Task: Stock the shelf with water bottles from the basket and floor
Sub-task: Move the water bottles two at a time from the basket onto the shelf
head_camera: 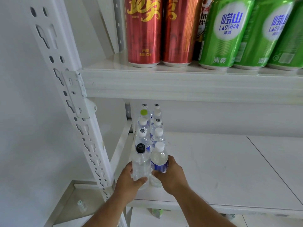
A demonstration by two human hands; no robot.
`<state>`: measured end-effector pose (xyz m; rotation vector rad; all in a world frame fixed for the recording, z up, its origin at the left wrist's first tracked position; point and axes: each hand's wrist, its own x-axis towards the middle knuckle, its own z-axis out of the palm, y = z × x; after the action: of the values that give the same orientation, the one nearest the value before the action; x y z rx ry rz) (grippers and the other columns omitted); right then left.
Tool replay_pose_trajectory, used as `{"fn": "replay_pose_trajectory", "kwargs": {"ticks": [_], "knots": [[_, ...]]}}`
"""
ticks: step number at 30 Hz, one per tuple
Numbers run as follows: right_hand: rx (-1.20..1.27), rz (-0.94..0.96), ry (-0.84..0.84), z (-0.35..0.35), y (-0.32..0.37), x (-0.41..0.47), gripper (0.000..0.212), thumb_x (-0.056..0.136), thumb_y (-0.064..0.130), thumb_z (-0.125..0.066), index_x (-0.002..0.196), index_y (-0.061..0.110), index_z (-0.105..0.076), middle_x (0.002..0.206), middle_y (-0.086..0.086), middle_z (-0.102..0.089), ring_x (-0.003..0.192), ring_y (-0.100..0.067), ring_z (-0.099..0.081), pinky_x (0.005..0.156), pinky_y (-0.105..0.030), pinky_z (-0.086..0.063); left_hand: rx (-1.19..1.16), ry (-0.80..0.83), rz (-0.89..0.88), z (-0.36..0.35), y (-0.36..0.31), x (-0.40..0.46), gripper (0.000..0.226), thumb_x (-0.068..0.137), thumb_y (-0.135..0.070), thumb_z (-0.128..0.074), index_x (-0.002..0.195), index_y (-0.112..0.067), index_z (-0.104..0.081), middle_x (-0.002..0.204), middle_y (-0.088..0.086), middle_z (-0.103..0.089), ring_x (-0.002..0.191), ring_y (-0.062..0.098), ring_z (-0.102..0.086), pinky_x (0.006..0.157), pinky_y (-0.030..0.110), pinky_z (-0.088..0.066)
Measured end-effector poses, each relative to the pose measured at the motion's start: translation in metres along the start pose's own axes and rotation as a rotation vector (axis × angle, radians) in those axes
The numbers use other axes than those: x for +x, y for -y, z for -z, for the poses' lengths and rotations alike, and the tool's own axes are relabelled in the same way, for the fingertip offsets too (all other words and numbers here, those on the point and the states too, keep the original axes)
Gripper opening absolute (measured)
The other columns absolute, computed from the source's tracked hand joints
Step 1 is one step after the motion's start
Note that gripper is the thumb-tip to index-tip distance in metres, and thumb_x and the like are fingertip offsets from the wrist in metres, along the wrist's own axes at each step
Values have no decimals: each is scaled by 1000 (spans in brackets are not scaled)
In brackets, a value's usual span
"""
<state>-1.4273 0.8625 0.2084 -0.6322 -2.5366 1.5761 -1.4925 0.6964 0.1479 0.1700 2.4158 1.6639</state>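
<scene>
Two rows of clear water bottles (148, 128) run from front to back at the left end of the white lower shelf (221, 169). My left hand (129, 181) grips the front bottle of the left row, a black-capped bottle (141, 163), standing upright on the shelf. My right hand (172, 176) grips the front bottle of the right row, a white-capped bottle with a blue label (159, 161), also upright. The two held bottles stand side by side and touch. The basket is not in view.
The white perforated upright post (72, 102) stands just left of the bottles. The upper shelf (188, 82) holds red cans (144, 31) and green cans (226, 33). One small bottle (82, 205) lies on the floor at lower left. Bare shelf surface extends to the right.
</scene>
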Motion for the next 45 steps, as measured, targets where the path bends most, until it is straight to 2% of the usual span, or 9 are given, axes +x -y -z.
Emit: {"fn": "replay_pose_trajectory", "kwargs": {"ticks": [2, 8, 17, 20, 26, 30, 33, 40, 45], "knots": [[-4, 7, -4, 0, -1, 0, 48, 75, 30, -79, 112, 34, -48, 97, 16, -60, 83, -3, -59, 58, -10, -39, 2, 9, 16, -1, 0, 1, 67, 72, -19, -86, 128, -30, -51, 118, -8, -63, 113, 12, -56, 93, 29, -46], [-43, 29, -11, -1, -5, 0, 50, 79, 25, -77, 121, 30, -49, 103, 14, -61, 89, -8, -60, 66, -14, -42, 54, 18, 11, -1, -2, 1, 68, 74, -24, -84, 131, -27, -48, 117, -9, -62, 108, 9, -56, 83, 22, -41], [-83, 30, -7, -2, -6, 0, 59, 80, 23, -77, 129, 29, -46, 107, 14, -62, 91, -9, -59, 68, -14, -41, 90, 38, 45, -2, -5, -5, 73, 75, -23, -82, 137, -30, -43, 123, -13, -59, 118, 12, -53, 94, 26, -41], [-93, -3, 8, -1, -8, -1, 67, 80, 24, -77, 137, 26, -42, 115, 9, -61, 96, -13, -58, 74, -18, -44, 114, 45, 75, -2, -5, -13, 84, 76, -26, -81, 145, -34, -35, 136, -13, -53, 127, 12, -48, 104, 33, -40], [-168, -96, 26, 7, -10, -16, 82, 85, 33, -73, 151, 20, -26, 144, -3, -50, 125, -22, -54, 93, -26, -46, 127, 63, 156, 0, -5, -44, 95, 82, -29, -74, 156, -21, -15, 158, -1, -30, 143, 15, -33, 115, 39, -33], [-239, -123, 46, 11, -9, -35, 82, 87, 37, -69, 152, 19, -24, 146, -3, -49, 125, -22, -53, 95, -29, -47, 226, 68, 124, 3, -8, -63, 89, 83, -39, -69, 155, -26, -18, 157, -4, -33, 142, 14, -34, 115, 35, -32], [-312, -111, 62, 11, -10, -52, 79, 87, 42, -64, 152, 20, -25, 144, -2, -50, 128, -22, -49, 98, -30, -43, 339, 95, 71, 8, -12, -73, 83, 85, -41, -64, 154, -28, -21, 156, -4, -32, 140, 16, -37, 108, 25, -34], [-598, 43, 95, 22, -11, -104, 63, 86, 47, -57, 141, 20, -42, 138, -1, -54, 127, -26, -47, 99, -37, -42, 644, 152, -55, 18, -29, -107, 75, 88, -43, -60, 153, -26, -26, 159, -3, -29, 141, 19, -34, 113, 34, -33], [-792, 136, 163, 41, -33, -143, 68, 86, 53, -57, 141, 14, -42, 140, -7, -50, 128, -31, -46, 104, -40, -40, 761, 175, -50, 11, -36, -150, 75, 87, -43, -60, 152, -26, -28, 159, -1, -28, 141, 25, -35, 113, 39, -34]]}}
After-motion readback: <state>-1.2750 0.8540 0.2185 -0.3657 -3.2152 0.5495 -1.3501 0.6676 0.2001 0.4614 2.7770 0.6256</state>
